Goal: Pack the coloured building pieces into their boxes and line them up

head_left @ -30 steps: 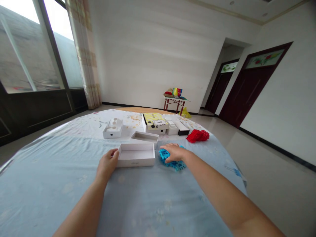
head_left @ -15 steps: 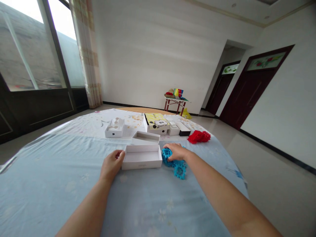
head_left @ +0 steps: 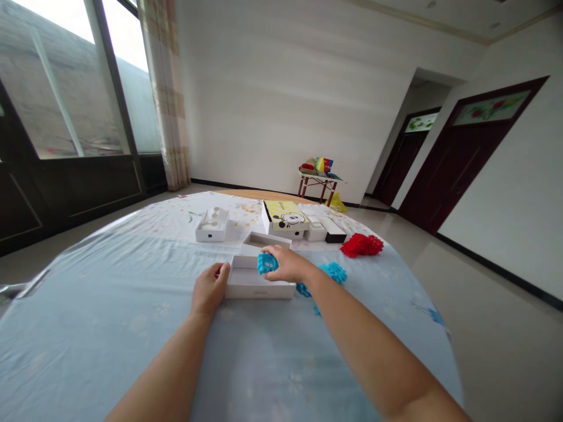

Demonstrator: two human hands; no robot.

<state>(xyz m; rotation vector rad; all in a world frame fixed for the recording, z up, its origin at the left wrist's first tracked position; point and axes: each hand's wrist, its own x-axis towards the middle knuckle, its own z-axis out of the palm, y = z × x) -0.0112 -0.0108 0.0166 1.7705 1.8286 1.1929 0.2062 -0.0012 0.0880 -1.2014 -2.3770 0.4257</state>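
So the right hand (head_left: 285, 264) has its thumb and fingers clamped on a blue chunk (head_left: 265, 264), holding it over the open white box (head_left: 259, 291); can't tell if that's one piece or a few stacked. Left hand (head_left: 212, 287) is at the box's nine o'clock, touching the side wall, fingers curled, but whether they actually pinch the wall I can't tell.

Progress-wise, looks like early days imo: that chunk is off the cloth (head_left: 246, 363) but not let go of, and the other blue pieces (head_left: 333, 271) lie loose at about three o'clock from the box, partly hidden behind the right forearm. The red pile (head_left: 363, 245) sits near two o'clock, well apart from both hands, untouched.

Straight up at twelve there's a second open box (head_left: 250, 248), just beyond the first, and a yellow cartoon box (head_left: 285, 217) further back around one.
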